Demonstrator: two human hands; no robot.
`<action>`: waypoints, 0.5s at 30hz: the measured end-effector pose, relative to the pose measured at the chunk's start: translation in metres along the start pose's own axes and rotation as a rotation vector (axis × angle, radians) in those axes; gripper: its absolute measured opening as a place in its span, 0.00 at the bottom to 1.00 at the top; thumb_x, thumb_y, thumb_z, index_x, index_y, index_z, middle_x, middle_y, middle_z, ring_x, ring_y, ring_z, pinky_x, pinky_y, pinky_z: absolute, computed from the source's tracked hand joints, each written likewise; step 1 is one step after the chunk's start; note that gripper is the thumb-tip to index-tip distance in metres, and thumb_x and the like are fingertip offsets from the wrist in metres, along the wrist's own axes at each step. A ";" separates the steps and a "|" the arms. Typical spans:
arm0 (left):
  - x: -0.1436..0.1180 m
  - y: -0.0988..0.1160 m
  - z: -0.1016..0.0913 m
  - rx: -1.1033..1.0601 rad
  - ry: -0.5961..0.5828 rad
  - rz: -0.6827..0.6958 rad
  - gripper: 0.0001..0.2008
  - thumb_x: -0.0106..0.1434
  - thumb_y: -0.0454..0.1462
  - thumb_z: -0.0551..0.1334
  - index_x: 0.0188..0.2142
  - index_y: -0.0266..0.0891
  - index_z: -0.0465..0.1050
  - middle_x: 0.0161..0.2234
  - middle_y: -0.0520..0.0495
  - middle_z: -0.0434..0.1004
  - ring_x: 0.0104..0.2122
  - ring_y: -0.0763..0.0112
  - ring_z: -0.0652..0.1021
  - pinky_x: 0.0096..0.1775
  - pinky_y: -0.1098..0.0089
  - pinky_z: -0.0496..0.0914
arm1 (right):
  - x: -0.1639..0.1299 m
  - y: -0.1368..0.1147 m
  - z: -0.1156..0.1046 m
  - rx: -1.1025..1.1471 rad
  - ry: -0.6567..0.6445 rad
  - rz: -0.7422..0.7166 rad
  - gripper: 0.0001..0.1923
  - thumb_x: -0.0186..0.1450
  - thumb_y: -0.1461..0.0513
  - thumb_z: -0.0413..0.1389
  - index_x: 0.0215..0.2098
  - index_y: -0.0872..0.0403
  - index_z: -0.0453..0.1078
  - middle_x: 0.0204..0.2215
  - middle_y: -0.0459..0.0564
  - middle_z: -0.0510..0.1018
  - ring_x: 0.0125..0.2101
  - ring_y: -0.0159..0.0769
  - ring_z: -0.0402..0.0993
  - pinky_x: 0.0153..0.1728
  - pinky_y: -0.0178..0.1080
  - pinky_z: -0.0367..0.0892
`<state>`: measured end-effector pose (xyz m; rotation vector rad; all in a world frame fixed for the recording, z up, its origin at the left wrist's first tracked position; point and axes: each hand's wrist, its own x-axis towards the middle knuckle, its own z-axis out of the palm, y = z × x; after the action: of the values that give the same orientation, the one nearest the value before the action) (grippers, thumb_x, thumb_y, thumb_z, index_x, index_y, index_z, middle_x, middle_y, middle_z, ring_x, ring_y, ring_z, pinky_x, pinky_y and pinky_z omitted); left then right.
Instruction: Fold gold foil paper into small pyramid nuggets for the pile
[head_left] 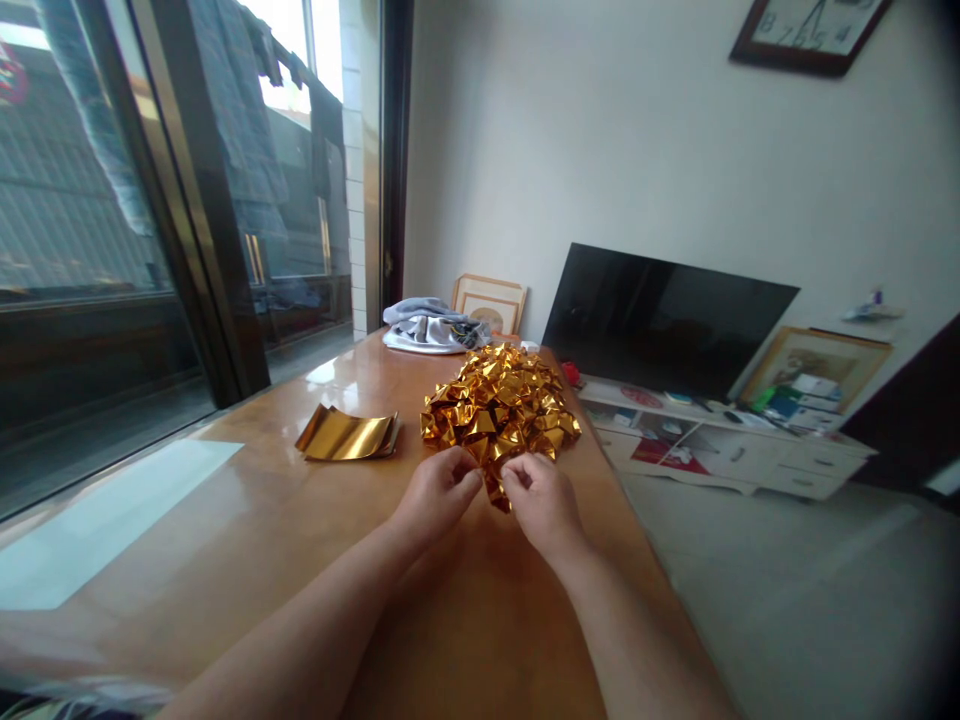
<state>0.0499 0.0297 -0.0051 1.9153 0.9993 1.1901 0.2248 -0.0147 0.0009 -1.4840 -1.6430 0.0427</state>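
My left hand (442, 492) and my right hand (541, 500) are close together above the table, each with thumb and fingers pinched. Between the fingertips shows a folded piece of gold foil paper (498, 491), and both hands seem to grip its sides. Part of it is hidden behind the fingers. Just beyond lies a large heap of folded gold foil pieces (501, 405), shiny and angular. To the left of the heap rests a stack of flat gold foil sheets (349, 437), slightly curled at the ends.
The brown wooden table (315, 560) has its right edge near my right forearm. A pale sheet (120, 520) lies along its left side. Folded grey cloth (427, 328) sits at the far end. Beyond stand a television (667, 320) and a white cabinet (727, 450).
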 end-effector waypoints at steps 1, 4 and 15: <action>0.000 0.000 0.000 0.012 -0.018 -0.013 0.06 0.60 0.37 0.60 0.29 0.38 0.73 0.26 0.51 0.74 0.27 0.70 0.72 0.29 0.73 0.61 | 0.000 0.000 0.000 0.012 0.004 -0.002 0.08 0.65 0.62 0.54 0.29 0.50 0.74 0.28 0.48 0.76 0.31 0.38 0.70 0.34 0.37 0.63; 0.000 -0.001 0.000 0.038 -0.046 -0.037 0.08 0.59 0.38 0.60 0.25 0.38 0.72 0.24 0.52 0.73 0.26 0.71 0.71 0.28 0.72 0.58 | -0.001 -0.001 0.001 0.048 0.004 -0.013 0.08 0.65 0.62 0.54 0.29 0.50 0.74 0.28 0.48 0.76 0.30 0.38 0.70 0.34 0.37 0.64; -0.002 -0.002 0.003 0.051 -0.027 0.006 0.10 0.59 0.37 0.59 0.22 0.39 0.66 0.21 0.53 0.67 0.25 0.73 0.66 0.27 0.72 0.55 | -0.001 -0.005 0.001 0.059 0.005 -0.025 0.09 0.65 0.61 0.54 0.27 0.50 0.71 0.26 0.48 0.75 0.30 0.38 0.70 0.33 0.37 0.63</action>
<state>0.0515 0.0290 -0.0085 1.9696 1.0196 1.1495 0.2204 -0.0161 0.0023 -1.4176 -1.6427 0.0728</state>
